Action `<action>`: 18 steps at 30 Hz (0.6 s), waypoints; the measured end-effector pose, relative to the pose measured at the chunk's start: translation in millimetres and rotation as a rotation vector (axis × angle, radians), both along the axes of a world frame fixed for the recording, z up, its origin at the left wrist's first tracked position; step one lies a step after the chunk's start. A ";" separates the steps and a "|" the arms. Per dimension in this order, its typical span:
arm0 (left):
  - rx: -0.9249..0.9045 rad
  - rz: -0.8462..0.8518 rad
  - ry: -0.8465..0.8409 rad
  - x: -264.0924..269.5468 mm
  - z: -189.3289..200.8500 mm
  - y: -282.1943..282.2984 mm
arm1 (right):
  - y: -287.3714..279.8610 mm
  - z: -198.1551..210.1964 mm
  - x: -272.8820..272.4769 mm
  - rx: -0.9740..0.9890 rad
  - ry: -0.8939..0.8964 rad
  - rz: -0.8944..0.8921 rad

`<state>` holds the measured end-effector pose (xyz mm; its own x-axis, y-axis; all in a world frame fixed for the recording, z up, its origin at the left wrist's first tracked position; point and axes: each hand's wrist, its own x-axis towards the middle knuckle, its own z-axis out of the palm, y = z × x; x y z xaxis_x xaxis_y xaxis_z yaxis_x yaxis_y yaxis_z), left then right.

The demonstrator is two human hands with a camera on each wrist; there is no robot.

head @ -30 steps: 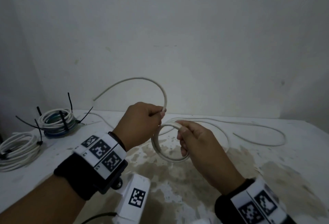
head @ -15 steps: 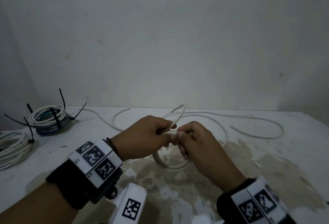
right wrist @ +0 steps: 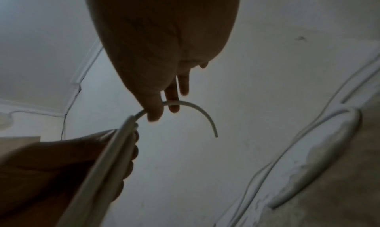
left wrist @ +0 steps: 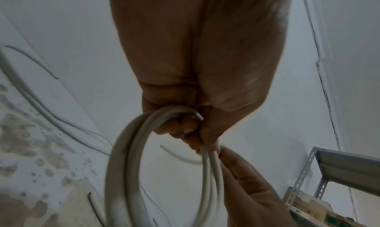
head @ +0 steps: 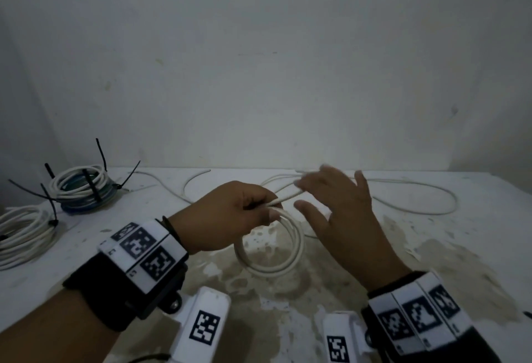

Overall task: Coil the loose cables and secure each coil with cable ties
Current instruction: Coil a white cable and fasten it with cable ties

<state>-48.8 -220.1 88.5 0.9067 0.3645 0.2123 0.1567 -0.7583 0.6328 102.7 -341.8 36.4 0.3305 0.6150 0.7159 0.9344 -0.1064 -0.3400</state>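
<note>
My left hand (head: 230, 215) gripped a small coil (head: 270, 250) of smooth, round white cable, two or three loops hanging above the stained, mottled desk (head: 431, 270). Its fingers (left wrist: 180, 126) were clenched round the top of the loops. My right hand (head: 339, 215) was released, fingers spread; in the right wrist view the thumb and a fingertip (right wrist: 172, 103) touched the cable's curved free end (right wrist: 201, 113), though I could not tell whether they pinched it. The rest of the cable (head: 417, 198) trailed loosely over the far desk. Two finished coils (head: 83, 189) with stiff black ties lay far left, one cut off by the frame edge. The right hand was motion-blurred in the head view. Half a second earlier both hands had met, pinching the coil together; now the right had opened and drawn away.
</note>
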 end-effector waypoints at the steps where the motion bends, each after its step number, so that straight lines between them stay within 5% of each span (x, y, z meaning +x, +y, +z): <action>1: 0.004 0.010 -0.029 -0.1 -1.2 0.8 | 0.0 0.9 -0.3 0.028 0.058 0.045; 7: -0.180 0.190 -0.339 4.6 -9.8 4.3 | -1.8 3.2 -9.5 0.148 0.311 0.133; 11: -0.496 0.259 -0.496 15.4 -21.0 -5.2 | 0.1 -1.6 -19.0 0.182 0.640 0.211; 15: -0.630 0.318 -0.593 25.9 -29.9 -21.1 | 0.7 -1.4 -32.0 0.319 1.077 0.419; 18: -0.743 0.347 -0.671 31.8 -33.5 -26.3 | 2.7 1.2 -40.5 0.363 1.223 0.492</action>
